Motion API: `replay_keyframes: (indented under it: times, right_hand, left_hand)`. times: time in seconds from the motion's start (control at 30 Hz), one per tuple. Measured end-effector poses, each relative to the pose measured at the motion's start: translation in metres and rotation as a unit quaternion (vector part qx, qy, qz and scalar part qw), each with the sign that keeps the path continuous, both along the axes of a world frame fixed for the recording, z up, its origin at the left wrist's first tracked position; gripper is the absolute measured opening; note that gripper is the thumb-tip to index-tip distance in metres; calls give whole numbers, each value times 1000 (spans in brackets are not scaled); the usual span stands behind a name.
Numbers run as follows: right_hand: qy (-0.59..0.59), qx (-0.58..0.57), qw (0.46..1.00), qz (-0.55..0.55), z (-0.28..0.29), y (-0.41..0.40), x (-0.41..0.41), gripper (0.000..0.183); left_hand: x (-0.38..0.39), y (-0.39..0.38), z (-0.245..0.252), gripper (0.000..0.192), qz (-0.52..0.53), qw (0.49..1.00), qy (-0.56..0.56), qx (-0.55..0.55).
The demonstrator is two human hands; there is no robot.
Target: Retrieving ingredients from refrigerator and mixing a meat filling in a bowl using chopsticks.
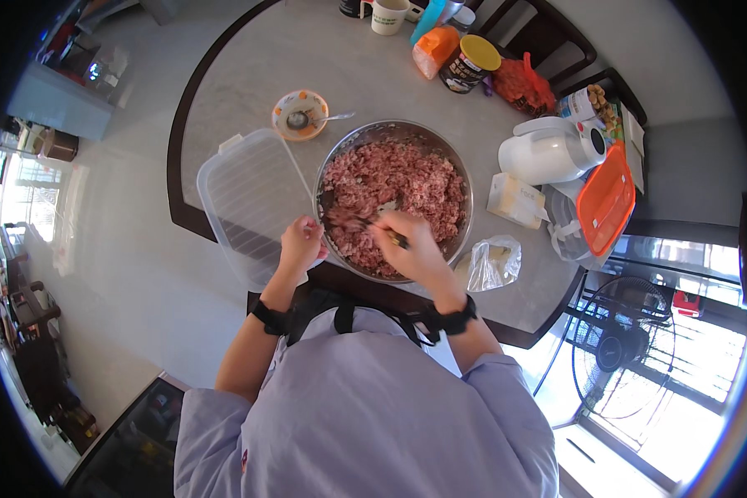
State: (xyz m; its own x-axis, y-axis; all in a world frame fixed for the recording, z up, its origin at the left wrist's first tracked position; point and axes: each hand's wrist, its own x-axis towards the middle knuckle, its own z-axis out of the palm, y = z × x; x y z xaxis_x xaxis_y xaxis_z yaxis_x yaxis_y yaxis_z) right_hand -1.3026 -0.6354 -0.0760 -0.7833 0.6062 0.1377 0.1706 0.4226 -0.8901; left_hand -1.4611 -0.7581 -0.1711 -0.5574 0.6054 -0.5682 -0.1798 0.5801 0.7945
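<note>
A wide stainless steel bowl (471, 205) full of raw minced meat (404, 168) sits at the table's near edge. My right hand (411, 243) is closed around the dark handle of a utensil (398, 239), whose far end is blurred in the meat at the bowl's left side. At the left rim is my left hand (303, 243), its fingers curled; whether they grip the rim I cannot tell. A clear plastic container (249, 193) lies partly under my left hand and reaches past the table edge.
A patterned small bowl (299, 101) with a metal spoon (336, 117) stands behind the container. To the right are a plastic bag (495, 263), a tissue pack (515, 200), a white jug (544, 152) and an orange lid (607, 202). A yellow-lidded tin (470, 64) stands farther back.
</note>
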Motion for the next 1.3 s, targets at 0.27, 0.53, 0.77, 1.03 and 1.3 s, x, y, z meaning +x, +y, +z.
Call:
replay_keyframes:
  times: [0.27, 0.53, 0.77, 1.03, 1.3]
  right_hand:
    - [-61, 22, 980, -190, -16, 82, 33, 10]
    - [-16, 45, 998, -34, -2, -10, 4, 13]
    - [-38, 74, 975, -205, -8, 75, 11, 13]
    - [-96, 49, 991, -80, 12, -7, 44, 10]
    - [3, 27, 994, -104, -22, 58, -21, 7]
  left_hand:
    - [1, -1, -2, 11, 28, 999, -45, 0]
    - [1, 1, -5, 10, 15, 998, -53, -1]
    - [-2, -1, -6, 9, 25, 997, -70, -10]
    - [3, 1, -6, 9, 35, 998, -44, 7]
    - [-1, 1, -9, 10, 20, 998, -66, 10]
